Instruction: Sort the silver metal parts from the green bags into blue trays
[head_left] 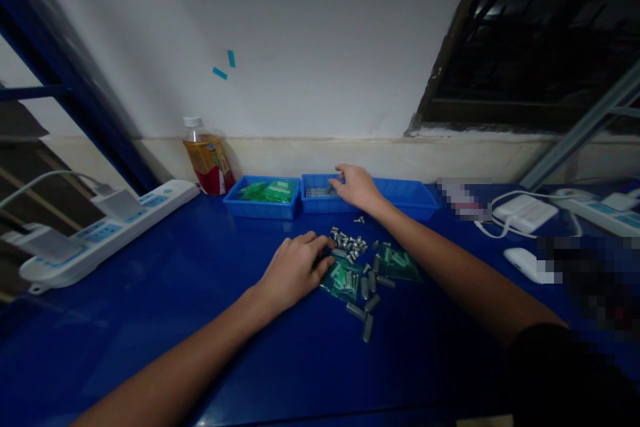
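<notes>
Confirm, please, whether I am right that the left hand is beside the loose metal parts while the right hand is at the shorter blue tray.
Not quite: the head view shows the right hand at the longer blue tray, not the shorter blue tray. The left hand is indeed beside the loose metal parts.

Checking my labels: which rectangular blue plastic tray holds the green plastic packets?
The shorter blue tray, at picture left; the right hand is at the longer blue tray.

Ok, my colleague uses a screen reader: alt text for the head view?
Right hand at a long blue bin, left hand beside loose screws and metal cylinders on a blue table; green plastic bags lie in a smaller bin.
</notes>
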`<state>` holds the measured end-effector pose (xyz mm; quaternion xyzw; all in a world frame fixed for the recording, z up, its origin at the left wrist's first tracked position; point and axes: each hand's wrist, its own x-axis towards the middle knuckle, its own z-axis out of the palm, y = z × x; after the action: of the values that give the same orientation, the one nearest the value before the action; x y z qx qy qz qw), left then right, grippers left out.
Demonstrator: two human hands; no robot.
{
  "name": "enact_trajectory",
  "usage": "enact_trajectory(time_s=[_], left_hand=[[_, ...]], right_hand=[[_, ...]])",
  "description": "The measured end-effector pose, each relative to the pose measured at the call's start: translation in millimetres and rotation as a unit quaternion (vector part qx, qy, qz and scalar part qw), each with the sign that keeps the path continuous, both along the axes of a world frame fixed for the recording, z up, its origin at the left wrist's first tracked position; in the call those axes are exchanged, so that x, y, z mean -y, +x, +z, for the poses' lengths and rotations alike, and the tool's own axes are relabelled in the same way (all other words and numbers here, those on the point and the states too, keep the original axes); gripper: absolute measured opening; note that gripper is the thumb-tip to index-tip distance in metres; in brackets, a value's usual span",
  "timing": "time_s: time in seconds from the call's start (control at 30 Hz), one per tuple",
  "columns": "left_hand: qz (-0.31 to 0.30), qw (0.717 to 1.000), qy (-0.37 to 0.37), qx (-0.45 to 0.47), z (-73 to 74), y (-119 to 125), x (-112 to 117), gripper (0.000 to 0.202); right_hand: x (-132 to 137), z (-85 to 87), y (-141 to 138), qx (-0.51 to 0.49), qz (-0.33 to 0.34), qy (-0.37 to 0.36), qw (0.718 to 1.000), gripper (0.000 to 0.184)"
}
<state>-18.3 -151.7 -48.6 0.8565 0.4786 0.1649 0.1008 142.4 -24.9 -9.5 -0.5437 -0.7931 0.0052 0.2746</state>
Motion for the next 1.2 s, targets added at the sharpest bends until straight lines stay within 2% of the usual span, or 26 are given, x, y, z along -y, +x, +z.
enact_trajectory(time_s=[0.07,0.13,0.23,0.33,0.43,0.53,0.67,0.77,0.83,0.93,1.0,1.07,1.13,1.2], left_hand=[[0.000,1.000,0.000,0.005,-1.0,0,-1,0.015],[0.008,1.000,0.009,0.006,-2.4,2,-2,0.012],[0.014,1.000,0.017,0.004,-4.4,6,-1,0.016],[0.008,1.000,0.017,-0.006,-5.0,9,-2,0.019],[0.009,1.000,0.025,-0.001,-3.7,9,-3,0.021],[0.005,0.998,-0.009,0.068,-0.1,6,-3,0.025],[0.012,0.984,-0.049,0.170,5.5,4,-2,0.032],[0.025,0.977,-0.048,0.205,7.6,4,-3,0.037],[0.024,0.975,-0.060,0.210,8.5,3,-4,0.038],[-0.005,0.983,-0.090,0.160,10.0,-1,-3,0.039],[-0.048,0.992,-0.087,0.075,11.2,-5,-1,0.046],[-0.079,0.995,-0.066,-0.001,12.4,-8,1,0.051],[-0.083,0.994,-0.060,-0.028,13.4,-10,4,0.046],[-0.074,0.995,-0.069,-0.022,13.7,-10,5,0.039]], right_hand=[[25,-6.0,4,-0.008,0.041,0.051,0.998,0.033],[57,-16.3,12,-0.028,0.108,0.102,0.989,0.026],[98,-34.3,27,-0.015,0.168,0.087,0.982,0.020],[113,-45.5,35,0.005,0.179,0.048,0.983,0.020],[110,-47.4,33,-0.003,0.196,0.033,0.980,0.023],[108,-43.8,30,-0.025,0.225,0.043,0.973,0.027],[115,-38.2,29,-0.052,0.261,0.077,0.961,0.019],[116,-35.0,30,-0.041,0.281,0.099,0.954,0.015],[107,-31.9,30,-0.034,0.276,0.113,0.954,0.015],[76,-24.9,29,-0.040,0.220,0.127,0.966,0.016],[51,-19.1,26,-0.037,0.148,0.129,0.980,0.018],[34,-13.7,23,-0.023,0.080,0.142,0.986,0.028],[33,-10.6,22,-0.012,0.050,0.158,0.986,0.043],[50,-11.5,23,-0.011,0.068,0.168,0.983,0.047]])
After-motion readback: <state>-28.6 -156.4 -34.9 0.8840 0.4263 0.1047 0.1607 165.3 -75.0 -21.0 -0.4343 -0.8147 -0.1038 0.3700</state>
